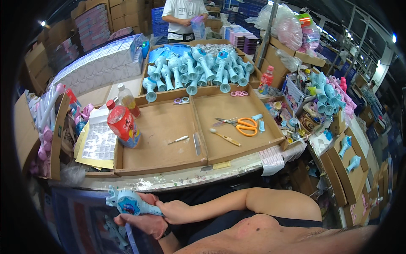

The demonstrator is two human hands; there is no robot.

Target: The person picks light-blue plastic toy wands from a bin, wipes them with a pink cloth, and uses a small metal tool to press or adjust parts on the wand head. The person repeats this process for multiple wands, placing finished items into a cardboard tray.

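Note:
Both my hands are closed on a light blue toy wand (128, 204), held nearly level just past the near table edge. Its round head carries a dark blue picture and a crown-like tip pointing left. My left hand (147, 223), in what looks like a pinkish glove, wraps round the wand below the head. With bare fingers, my right hand (175, 211) grips the handle end. Below the wand is a blue plastic crate (67, 211) with several light blue pieces (114, 233) inside.
A cardboard tray (160, 167) on the table holds scissors (246, 126), a toothbrush (226, 137) and a blade (196, 144). Behind lies a pile of light blue wands (198, 67). Bottles (122, 125) stand left, paint pots (292, 122) right. Another person (184, 19) stands across the table.

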